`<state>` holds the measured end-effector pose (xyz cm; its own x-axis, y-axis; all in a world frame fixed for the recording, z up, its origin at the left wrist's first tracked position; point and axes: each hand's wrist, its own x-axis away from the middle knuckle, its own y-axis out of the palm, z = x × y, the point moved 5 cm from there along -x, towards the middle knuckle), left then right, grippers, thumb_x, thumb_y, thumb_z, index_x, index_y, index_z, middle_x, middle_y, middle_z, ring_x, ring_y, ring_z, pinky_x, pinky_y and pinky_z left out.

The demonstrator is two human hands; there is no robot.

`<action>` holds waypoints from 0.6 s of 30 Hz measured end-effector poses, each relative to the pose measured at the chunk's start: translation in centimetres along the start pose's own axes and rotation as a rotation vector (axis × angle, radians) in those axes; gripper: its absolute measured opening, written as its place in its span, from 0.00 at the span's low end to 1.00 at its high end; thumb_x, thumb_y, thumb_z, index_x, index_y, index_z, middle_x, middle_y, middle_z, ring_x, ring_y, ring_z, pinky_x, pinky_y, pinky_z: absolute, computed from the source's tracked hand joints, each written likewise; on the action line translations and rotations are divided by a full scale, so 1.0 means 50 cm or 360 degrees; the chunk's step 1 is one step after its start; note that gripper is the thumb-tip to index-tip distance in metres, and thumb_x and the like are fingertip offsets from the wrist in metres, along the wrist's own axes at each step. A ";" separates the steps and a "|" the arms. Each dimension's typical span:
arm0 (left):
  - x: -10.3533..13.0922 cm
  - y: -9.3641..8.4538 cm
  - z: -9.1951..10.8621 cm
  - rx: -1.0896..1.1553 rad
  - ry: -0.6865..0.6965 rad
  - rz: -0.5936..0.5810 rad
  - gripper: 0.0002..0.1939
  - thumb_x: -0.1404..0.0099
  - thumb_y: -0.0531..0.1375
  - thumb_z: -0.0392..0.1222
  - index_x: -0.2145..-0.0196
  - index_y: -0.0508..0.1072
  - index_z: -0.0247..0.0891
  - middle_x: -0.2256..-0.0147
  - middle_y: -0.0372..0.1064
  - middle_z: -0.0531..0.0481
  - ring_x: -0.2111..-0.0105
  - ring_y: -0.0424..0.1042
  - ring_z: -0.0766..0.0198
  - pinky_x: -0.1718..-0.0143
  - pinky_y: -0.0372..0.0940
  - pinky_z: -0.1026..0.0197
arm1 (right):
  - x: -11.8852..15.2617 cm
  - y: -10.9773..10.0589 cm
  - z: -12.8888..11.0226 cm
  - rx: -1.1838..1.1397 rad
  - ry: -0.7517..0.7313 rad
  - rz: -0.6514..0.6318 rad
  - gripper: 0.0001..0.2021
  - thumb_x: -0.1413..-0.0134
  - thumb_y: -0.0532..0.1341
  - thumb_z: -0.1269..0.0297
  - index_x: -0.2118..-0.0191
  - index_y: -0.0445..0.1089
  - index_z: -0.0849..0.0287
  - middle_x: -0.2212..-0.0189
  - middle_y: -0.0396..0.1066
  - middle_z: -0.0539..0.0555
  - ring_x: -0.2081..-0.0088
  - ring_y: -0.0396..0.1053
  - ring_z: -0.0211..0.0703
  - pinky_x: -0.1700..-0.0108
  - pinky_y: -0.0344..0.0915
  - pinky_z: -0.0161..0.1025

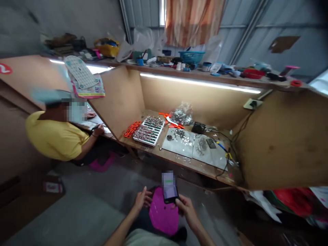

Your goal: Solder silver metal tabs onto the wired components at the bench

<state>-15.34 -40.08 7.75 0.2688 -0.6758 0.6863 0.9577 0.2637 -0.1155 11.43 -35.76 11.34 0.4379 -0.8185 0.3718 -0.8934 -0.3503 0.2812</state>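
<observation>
My right hand grips the lower end of a smartphone, its lit screen turned up towards me. My left hand holds nothing; its fingers are apart, beside the left edge of a pink plastic stool. The stool's seat lies below and between both hands, with the phone above its far edge. In front of me stands a wooden workbench, some distance beyond the phone.
On the bench are a white tray of small components, orange parts, a bag of metal pieces, grey mats and a yellow-and-blue tool. A person in yellow sits at the left. A cluttered shelf runs above.
</observation>
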 end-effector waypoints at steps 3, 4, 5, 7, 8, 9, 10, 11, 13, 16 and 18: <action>0.007 0.053 0.037 0.0324 0.0005 -0.0122 0.47 0.41 0.47 0.83 0.54 0.79 0.38 0.60 0.80 0.36 0.59 0.80 0.46 0.58 0.72 0.49 | -0.080 0.059 -0.018 0.0001 0.0030 -0.0284 0.33 0.51 0.67 0.31 0.58 0.79 0.61 0.73 0.79 0.56 0.83 0.59 0.33 0.79 0.51 0.32; 0.000 0.064 0.055 0.0489 0.0012 -0.0183 0.46 0.39 0.46 0.82 0.51 0.79 0.39 0.57 0.80 0.36 0.55 0.80 0.44 0.55 0.73 0.48 | -0.106 0.085 -0.017 -0.0003 0.0040 -0.0350 0.33 0.51 0.66 0.30 0.59 0.79 0.61 0.73 0.79 0.56 0.83 0.59 0.32 0.79 0.51 0.32; -0.012 0.069 0.073 0.0703 0.0006 -0.0256 0.45 0.37 0.46 0.80 0.50 0.79 0.38 0.54 0.80 0.35 0.52 0.79 0.42 0.53 0.73 0.46 | -0.133 0.113 -0.013 -0.0006 0.0050 -0.0402 0.34 0.51 0.66 0.30 0.59 0.79 0.61 0.73 0.79 0.55 0.83 0.58 0.32 0.79 0.51 0.32; -0.049 0.060 0.105 0.1107 -0.0036 -0.0383 0.41 0.34 0.48 0.75 0.49 0.79 0.37 0.51 0.79 0.34 0.48 0.77 0.39 0.50 0.72 0.42 | -0.187 0.168 0.005 -0.0005 0.0079 -0.0454 0.35 0.52 0.65 0.28 0.61 0.79 0.61 0.75 0.78 0.55 0.84 0.58 0.32 0.79 0.51 0.32; -0.072 0.047 0.119 0.1255 -0.0069 -0.0431 0.39 0.33 0.50 0.73 0.48 0.79 0.37 0.50 0.79 0.34 0.47 0.77 0.39 0.48 0.72 0.41 | -0.214 0.193 0.017 0.0002 0.0101 -0.0454 0.36 0.51 0.64 0.27 0.61 0.79 0.61 0.75 0.77 0.54 0.84 0.58 0.32 0.79 0.52 0.32; -0.098 0.028 0.131 0.1339 -0.0103 -0.0465 0.37 0.32 0.51 0.71 0.47 0.79 0.37 0.49 0.79 0.35 0.46 0.77 0.39 0.47 0.72 0.40 | -0.240 0.214 0.031 0.0013 0.0128 -0.0444 0.36 0.51 0.64 0.26 0.61 0.79 0.61 0.75 0.77 0.54 0.83 0.58 0.32 0.79 0.52 0.32; -0.124 0.005 0.143 0.1383 -0.0144 -0.0496 0.36 0.31 0.52 0.69 0.46 0.79 0.36 0.48 0.79 0.35 0.46 0.77 0.39 0.46 0.71 0.40 | -0.266 0.232 0.046 0.0031 0.0163 -0.0425 0.36 0.51 0.63 0.26 0.61 0.79 0.61 0.75 0.76 0.54 0.82 0.59 0.32 0.78 0.54 0.32; -0.150 -0.020 0.156 0.1400 -0.0185 -0.0519 0.35 0.31 0.52 0.67 0.46 0.79 0.36 0.48 0.79 0.34 0.46 0.77 0.39 0.46 0.71 0.39 | -0.291 0.244 0.063 0.0055 0.0204 -0.0400 0.36 0.51 0.64 0.26 0.60 0.79 0.61 0.73 0.77 0.54 0.81 0.61 0.33 0.77 0.56 0.33; -0.202 -0.076 0.187 0.1392 -0.0242 -0.0531 0.34 0.30 0.52 0.66 0.45 0.78 0.34 0.49 0.79 0.34 0.48 0.78 0.40 0.44 0.70 0.41 | -0.335 0.250 0.099 0.0127 0.0305 -0.0327 0.36 0.52 0.66 0.28 0.55 0.78 0.60 0.68 0.78 0.55 0.76 0.67 0.36 0.72 0.63 0.35; -0.278 -0.161 0.255 0.1349 -0.0190 -0.0467 0.35 0.27 0.51 0.65 0.42 0.76 0.32 0.50 0.80 0.34 0.51 0.80 0.44 0.43 0.69 0.43 | -0.391 0.206 0.164 0.0308 0.0493 -0.0159 0.33 0.44 0.67 0.37 0.43 0.73 0.58 0.59 0.78 0.55 0.69 0.73 0.39 0.65 0.71 0.40; -0.322 -0.205 0.306 0.1364 -0.0095 -0.0498 0.36 0.27 0.51 0.64 0.37 0.71 0.31 0.48 0.79 0.34 0.51 0.80 0.44 0.42 0.68 0.42 | -0.423 0.149 0.215 0.0474 0.0608 -0.0040 0.24 0.37 0.66 0.46 0.46 0.72 0.60 0.57 0.77 0.55 0.63 0.75 0.41 0.59 0.74 0.43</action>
<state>-31.07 -21.36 8.87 -0.0188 -0.7721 0.6353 0.5750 0.5114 0.6386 -5.53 -25.97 -3.96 0.4155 -0.6018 0.6821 -0.8472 -0.5289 0.0494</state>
